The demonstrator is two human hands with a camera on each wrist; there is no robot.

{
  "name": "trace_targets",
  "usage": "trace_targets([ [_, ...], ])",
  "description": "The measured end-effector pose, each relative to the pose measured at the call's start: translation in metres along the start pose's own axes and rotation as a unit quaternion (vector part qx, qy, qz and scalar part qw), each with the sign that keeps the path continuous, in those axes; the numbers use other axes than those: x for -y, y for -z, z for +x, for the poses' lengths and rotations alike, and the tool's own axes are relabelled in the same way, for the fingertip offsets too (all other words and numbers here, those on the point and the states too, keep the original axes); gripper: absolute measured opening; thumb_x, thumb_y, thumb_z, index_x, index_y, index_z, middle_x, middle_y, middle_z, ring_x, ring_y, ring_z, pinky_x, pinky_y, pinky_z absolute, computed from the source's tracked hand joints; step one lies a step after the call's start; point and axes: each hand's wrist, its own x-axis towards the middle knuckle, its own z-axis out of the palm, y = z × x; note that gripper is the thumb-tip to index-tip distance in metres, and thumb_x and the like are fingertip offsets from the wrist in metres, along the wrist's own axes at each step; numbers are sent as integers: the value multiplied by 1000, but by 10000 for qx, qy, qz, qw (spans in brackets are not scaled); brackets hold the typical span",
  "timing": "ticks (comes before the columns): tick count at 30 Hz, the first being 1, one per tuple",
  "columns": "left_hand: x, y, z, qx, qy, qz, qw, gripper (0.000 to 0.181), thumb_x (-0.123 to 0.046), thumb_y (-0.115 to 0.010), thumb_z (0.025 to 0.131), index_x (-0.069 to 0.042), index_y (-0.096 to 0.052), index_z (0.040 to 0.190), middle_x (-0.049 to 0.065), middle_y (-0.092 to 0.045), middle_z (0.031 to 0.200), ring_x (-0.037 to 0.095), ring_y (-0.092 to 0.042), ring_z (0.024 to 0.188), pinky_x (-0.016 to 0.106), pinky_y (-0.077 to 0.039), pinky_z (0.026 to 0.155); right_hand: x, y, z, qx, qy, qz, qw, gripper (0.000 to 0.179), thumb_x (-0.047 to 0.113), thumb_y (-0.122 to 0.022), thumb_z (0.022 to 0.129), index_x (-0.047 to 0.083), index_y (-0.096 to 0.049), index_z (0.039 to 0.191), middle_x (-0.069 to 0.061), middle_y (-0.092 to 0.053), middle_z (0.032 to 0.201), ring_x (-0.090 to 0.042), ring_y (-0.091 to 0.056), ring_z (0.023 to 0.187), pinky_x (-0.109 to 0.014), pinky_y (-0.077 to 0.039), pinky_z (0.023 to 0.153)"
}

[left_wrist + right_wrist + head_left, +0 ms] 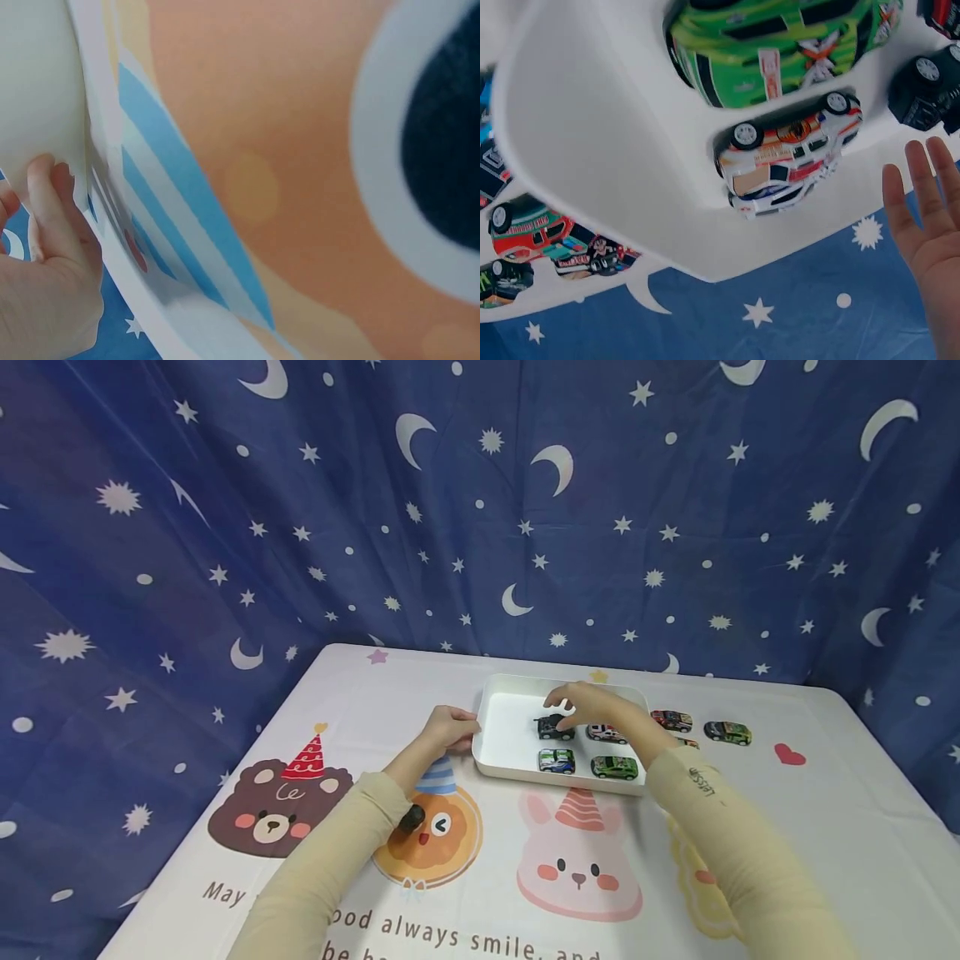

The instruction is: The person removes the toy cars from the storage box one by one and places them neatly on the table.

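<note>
Fingers (924, 180) of the right hand (592, 703) stood parted, clenched on nothing, over one black car (551, 727); whether the thumb touched it could not be told. Four toy cars stood in one white tray (510, 735), two by two: the black car at far left beside a white-and-red car (604, 735), and nearer, a white-green-blue car (557, 761) beside a green car (615, 767). Three more stood on the counter (832, 827), right of the tray: a red-and-black car (672, 720), a black-and-green car (727, 732), and a third car (688, 743) mostly hidden by the right arm. That arm slanted in from lower right, crossing the tray's right side. From lower left reached the left hand (448, 727), pinching the tray's left rim.
</note>
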Motion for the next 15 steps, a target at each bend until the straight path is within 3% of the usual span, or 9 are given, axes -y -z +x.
trace_targets([
  [8, -1, 0, 0, 32, -3, -2, 10000, 29, -5, -64, 82, 0, -65, 111, 2, -59, 76, 3, -54, 49, 12, -51, 47, 0, -8, 4, 77, -134, -339, 9993, 40, 11, -72, 81, -3, -60, 117, -20, -64, 112, -33, -62, 99, -39, -54, 89],
  [15, 0, 0, 0, 49, 16, -26, 10000, 30, -5, -64, 82, 0, -65, 111, 2, -59, 78, 3, -54, 50, 12, -51, 47, -1, -13, 8, 193, -315, -538, 9979, 42, 16, -74, 80, -2, -61, 116, -18, -64, 109, -31, -59, 104, -43, -50, 94],
])
